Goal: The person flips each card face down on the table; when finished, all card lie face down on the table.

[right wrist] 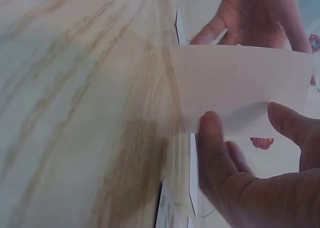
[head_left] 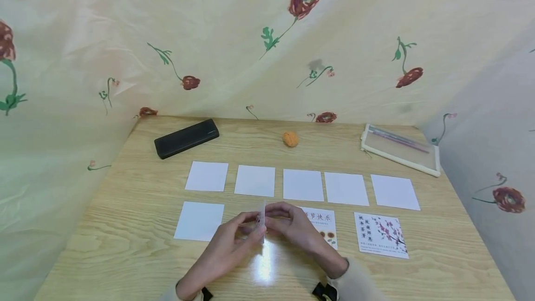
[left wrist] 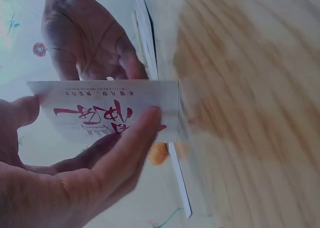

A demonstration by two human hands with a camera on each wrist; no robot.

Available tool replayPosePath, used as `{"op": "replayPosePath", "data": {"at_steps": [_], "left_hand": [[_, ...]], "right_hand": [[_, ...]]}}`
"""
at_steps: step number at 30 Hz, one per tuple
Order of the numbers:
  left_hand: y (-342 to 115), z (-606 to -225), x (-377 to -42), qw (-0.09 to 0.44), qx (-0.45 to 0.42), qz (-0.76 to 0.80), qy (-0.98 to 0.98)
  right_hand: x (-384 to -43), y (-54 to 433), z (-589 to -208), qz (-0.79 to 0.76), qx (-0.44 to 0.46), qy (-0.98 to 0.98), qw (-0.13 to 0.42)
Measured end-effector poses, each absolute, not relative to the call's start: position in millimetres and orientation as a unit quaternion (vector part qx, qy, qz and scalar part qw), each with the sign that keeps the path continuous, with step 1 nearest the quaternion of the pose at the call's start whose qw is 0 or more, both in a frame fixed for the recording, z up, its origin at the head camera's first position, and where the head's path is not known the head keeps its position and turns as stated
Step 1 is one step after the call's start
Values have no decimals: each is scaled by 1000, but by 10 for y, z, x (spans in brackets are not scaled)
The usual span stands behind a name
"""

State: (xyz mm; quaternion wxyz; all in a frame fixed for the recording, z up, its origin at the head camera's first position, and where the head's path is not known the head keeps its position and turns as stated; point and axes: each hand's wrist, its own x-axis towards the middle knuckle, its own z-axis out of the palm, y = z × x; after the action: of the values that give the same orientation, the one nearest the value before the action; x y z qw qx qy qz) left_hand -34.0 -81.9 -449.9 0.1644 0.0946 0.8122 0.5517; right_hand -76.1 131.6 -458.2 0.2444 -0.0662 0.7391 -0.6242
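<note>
Between my two hands a card (head_left: 263, 217) stands upright, edge-on in the head view. Its printed face, with red brush-style characters, turns toward my left hand (head_left: 234, 244) and shows in the left wrist view as a printed card (left wrist: 95, 108). The blank face of the card (right wrist: 245, 83) is toward my right hand (head_left: 298, 229). My left thumb and fingers hold it from the printed side. From the blank side, the right thumb and fingertips hold it too. A sunflower card (head_left: 330, 229) lies partly hidden behind the right hand. Further right lies a blossom card (head_left: 382, 236).
Several blank white cards (head_left: 255, 181) form a row across the table (head_left: 125, 254), with another blank card (head_left: 199, 221) nearer at left. Behind them are a black case (head_left: 186, 139), an orange lump (head_left: 290, 139) and a clear pouch (head_left: 399, 150) with pens. Floral cloth (head_left: 234, 27) hangs around.
</note>
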Motion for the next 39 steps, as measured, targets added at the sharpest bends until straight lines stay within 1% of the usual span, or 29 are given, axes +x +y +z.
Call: {"op": "replayPosePath", "data": {"at_steps": [6,10,13,18,21,25,32,39], "left_hand": [[-849,-4470,-364,178,94,620,758],[-905,-4439,-378,178,79,661,725],[-954,-4417,-391,162,73,681,711],[-1046,-4379,-407,119,20,669,733],[-1107,-4373,-418,104,-9,644,758],[-1173,-4406,-440,89,-7,600,795],[-1189,-4506,-492,103,6,556,825],[-1172,-4533,-524,126,21,518,846]], "right_hand": [[-752,1292,-4569,-627,-45,736,252],[-759,1301,-4570,-609,-22,755,242],[-767,1320,-4577,-594,-7,773,221],[-788,1382,-4590,-589,7,785,192],[-808,1426,-4597,-610,10,769,192],[-822,1463,-4610,-627,0,754,195],[-812,1473,-4640,-597,-2,783,177],[-813,1513,-4627,-561,-10,806,187]]}}
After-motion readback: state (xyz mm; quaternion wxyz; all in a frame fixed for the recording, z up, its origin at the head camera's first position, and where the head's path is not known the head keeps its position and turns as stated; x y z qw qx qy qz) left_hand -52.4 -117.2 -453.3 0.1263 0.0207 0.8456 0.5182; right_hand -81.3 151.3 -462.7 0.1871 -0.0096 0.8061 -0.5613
